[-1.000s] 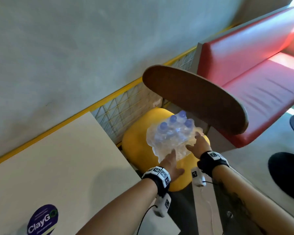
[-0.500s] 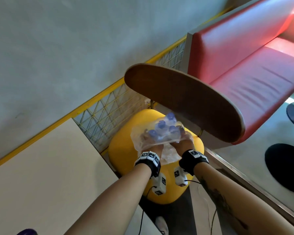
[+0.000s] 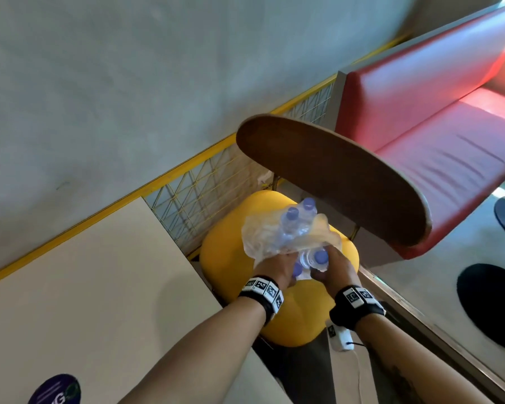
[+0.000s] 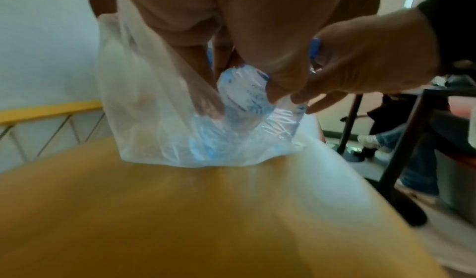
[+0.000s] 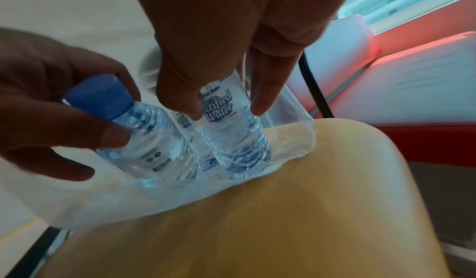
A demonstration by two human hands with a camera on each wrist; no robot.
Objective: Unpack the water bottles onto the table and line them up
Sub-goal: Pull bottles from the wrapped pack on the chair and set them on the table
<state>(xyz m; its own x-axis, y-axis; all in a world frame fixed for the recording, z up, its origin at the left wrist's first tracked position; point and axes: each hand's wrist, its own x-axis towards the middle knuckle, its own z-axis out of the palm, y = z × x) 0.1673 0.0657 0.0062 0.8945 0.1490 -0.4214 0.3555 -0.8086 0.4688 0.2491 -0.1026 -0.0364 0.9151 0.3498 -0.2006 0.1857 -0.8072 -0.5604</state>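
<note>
A pack of small water bottles (image 3: 289, 233) with blue caps, in loose clear wrap (image 4: 144, 119), stands on the yellow chair seat (image 3: 225, 258). My left hand (image 3: 274, 266) grips the shoulder of one bottle (image 5: 144, 140) just below its cap. My right hand (image 3: 334, 265) pinches a second bottle (image 5: 231, 131), labelled "Purified Water", between thumb and fingers. Both of these bottles sit at the pack's near edge, tilted toward me, with their bases still in the wrap. Two more caps (image 3: 299, 208) show at the far side.
The cream table (image 3: 85, 287) lies to my left, with a dark round sticker (image 3: 56, 389) near its front. A brown chair back (image 3: 333, 176) rises behind the pack. A red bench (image 3: 435, 135) stands at the right. A yellow wire railing (image 3: 204, 185) runs along the wall.
My hands went from the pack's sides to its near edge and took hold of two bottles. The wrap now hangs open and crumpled, and the near bottles tilt toward me.
</note>
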